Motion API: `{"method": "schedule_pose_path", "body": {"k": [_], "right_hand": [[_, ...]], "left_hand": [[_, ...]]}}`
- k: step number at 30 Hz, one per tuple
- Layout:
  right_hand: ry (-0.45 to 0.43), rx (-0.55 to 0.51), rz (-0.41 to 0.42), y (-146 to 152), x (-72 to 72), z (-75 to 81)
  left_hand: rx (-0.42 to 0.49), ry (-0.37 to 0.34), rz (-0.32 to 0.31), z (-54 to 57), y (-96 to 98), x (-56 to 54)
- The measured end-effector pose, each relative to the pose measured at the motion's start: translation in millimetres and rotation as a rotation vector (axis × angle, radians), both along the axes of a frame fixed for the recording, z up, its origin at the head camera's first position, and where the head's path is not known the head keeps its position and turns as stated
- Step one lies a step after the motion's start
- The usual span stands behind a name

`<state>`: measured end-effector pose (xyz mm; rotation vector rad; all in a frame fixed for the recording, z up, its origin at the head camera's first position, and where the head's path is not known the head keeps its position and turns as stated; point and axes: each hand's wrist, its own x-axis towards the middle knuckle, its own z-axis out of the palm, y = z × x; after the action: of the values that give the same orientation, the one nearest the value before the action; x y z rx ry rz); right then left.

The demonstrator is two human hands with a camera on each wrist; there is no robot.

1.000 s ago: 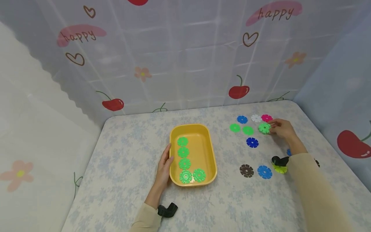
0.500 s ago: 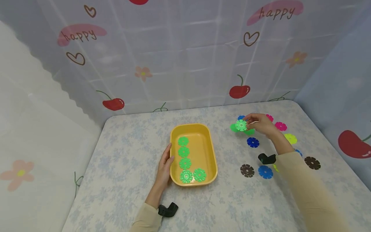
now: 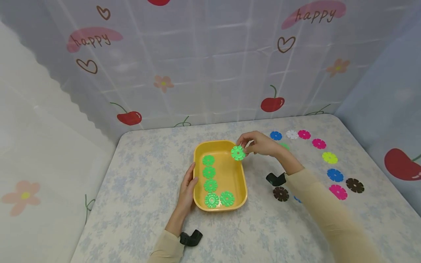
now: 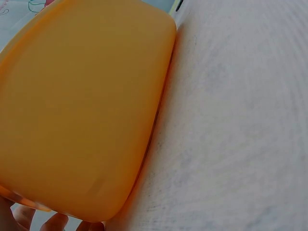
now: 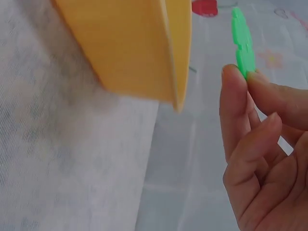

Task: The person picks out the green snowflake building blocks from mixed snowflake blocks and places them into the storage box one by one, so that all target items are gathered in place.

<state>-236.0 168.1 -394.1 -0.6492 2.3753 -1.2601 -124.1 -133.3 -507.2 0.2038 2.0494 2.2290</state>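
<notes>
My right hand (image 3: 261, 143) pinches a green slotted plastic disc (image 3: 235, 154) between thumb and fingertips, over the right rim of a yellow tray (image 3: 230, 175). From the right wrist view, the disc (image 5: 244, 45) stands edge-on above the fingertips, apart from the tray wall (image 5: 120, 43). At the tray's left side my left hand (image 3: 185, 195) grips the wall, thumb at the rim. Its fingertips (image 4: 55, 223) show below the tray in the left wrist view. Inside the tray lie several green discs (image 3: 208, 185), most in a column along the left, one at lower right.
Loose discs lie on the table's right: blue (image 3: 273, 136), white (image 3: 289, 134), pink (image 3: 317, 144), yellow (image 3: 327, 157) and brown (image 3: 352, 185) among them. A green disc (image 3: 284, 146) and others are partly hidden by the right arm. A printed curtain (image 3: 204, 73) stands behind.
My right hand has lifted the green disc from the far right and carried it left to the tray's right rim. The left hand and tray stay put.
</notes>
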Motion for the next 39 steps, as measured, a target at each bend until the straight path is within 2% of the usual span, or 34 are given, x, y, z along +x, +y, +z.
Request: {"method": "schedule_pose_path", "body": {"k": [4,7,14,20,28,39], "right_hand": [[0.010,0.052,0.144,-24.0,-0.7,-2.0],[0.004,0.078,0.216,-39.3,-0.7,-4.7],[-0.040,0.116,0.312,-63.3,-2.2,-12.9],[-0.018,0.184,0.389,-76.6,-0.8,-20.6],[0.045,0.362,0.432,-85.1,3.2,-29.4],[0.030,0.499,0.413,-90.0,7.8,-36.3]], "left_hand": [[-0.007,-0.001,0.000,1.0,-0.3,0.1],[-0.015,-0.008,-0.001,1.4,-0.1,0.2],[-0.017,-0.013,0.003,1.7,0.6,-0.5],[-0.017,0.004,0.004,0.9,0.0,-0.8],[-0.016,-0.002,-0.001,2.0,0.4,0.4],[-0.026,-0.004,0.012,1.7,1.5,0.3]]}}
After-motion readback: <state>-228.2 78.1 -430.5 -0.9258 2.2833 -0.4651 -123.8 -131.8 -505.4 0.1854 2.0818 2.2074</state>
